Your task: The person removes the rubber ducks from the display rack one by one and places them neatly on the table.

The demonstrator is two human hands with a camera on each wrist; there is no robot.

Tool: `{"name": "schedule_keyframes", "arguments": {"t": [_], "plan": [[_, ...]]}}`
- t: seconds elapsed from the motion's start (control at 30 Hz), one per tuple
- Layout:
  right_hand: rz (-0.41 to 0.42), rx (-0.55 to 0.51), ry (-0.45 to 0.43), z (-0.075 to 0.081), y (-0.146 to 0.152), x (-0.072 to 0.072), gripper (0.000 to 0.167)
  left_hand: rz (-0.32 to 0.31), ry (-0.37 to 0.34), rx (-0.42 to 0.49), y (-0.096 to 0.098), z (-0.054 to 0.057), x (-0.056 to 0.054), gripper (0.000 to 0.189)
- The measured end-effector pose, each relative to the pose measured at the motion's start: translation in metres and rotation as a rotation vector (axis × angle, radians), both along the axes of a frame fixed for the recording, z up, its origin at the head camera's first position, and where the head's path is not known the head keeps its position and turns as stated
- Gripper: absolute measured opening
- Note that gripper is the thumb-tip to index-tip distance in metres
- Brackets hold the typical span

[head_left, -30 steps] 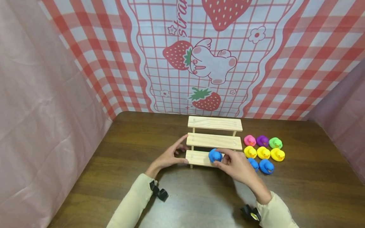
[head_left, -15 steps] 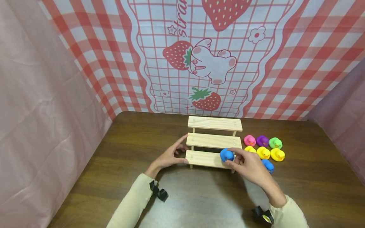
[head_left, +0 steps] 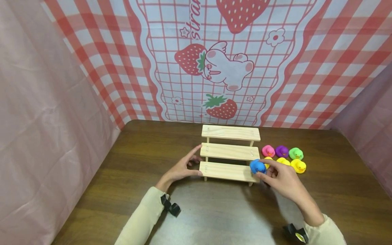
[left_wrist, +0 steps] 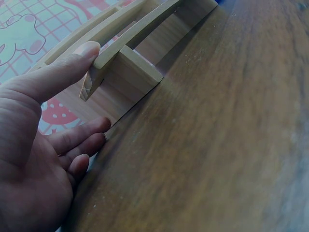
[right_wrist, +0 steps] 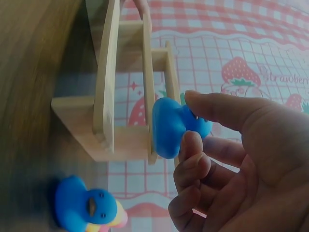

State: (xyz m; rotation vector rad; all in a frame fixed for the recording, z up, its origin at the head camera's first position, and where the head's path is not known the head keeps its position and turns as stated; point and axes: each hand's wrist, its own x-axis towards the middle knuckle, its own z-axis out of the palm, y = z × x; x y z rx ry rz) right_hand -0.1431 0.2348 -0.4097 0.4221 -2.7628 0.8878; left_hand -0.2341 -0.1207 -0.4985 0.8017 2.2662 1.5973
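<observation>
My right hand (head_left: pixel 283 180) pinches a blue rubber duck (head_left: pixel 258 166) between thumb and fingertips, at the right end of the lowest tier. In the right wrist view, the held duck (right_wrist: pixel 169 128) appears raised off the boards. My left hand (head_left: pixel 183 166) touches the left end of the three-tier wooden stand (head_left: pixel 226 172). Its thumb lies against the lowest board and its index finger reaches the middle one. In the left wrist view, the other fingers (left_wrist: pixel 79 137) are loosely bent beside the stand's side panel.
Right of the stand, pink (head_left: pixel 268 151), purple (head_left: pixel 282 151) and green ducks (head_left: pixel 296 153) form a back row. Yellow ducks (head_left: pixel 298 166) sit in front, partly covered by my right hand. Another blue duck (right_wrist: pixel 77 205) shows on the table in the right wrist view. A checked cloth (head_left: pixel 321 68) hangs behind.
My right hand has carried the blue duck rightward, from above the lowest board toward its right end. My left hand and the stand have stayed in place.
</observation>
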Motion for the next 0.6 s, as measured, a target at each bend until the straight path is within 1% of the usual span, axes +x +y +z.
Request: {"name": "schedule_keyframes", "arguments": {"t": [0.33,0.6], "plan": [[-0.068,0.018,-0.020,-0.003,0.027,0.001,0.042,-0.004,0.002,-0.001,-0.001,-0.001,-0.001,0.103],[-0.129,0.063,-0.033,-0.004,0.049,0.002,0.046,-0.004,-0.003,-0.002,0.000,0.000,0.000,0.104]]}}
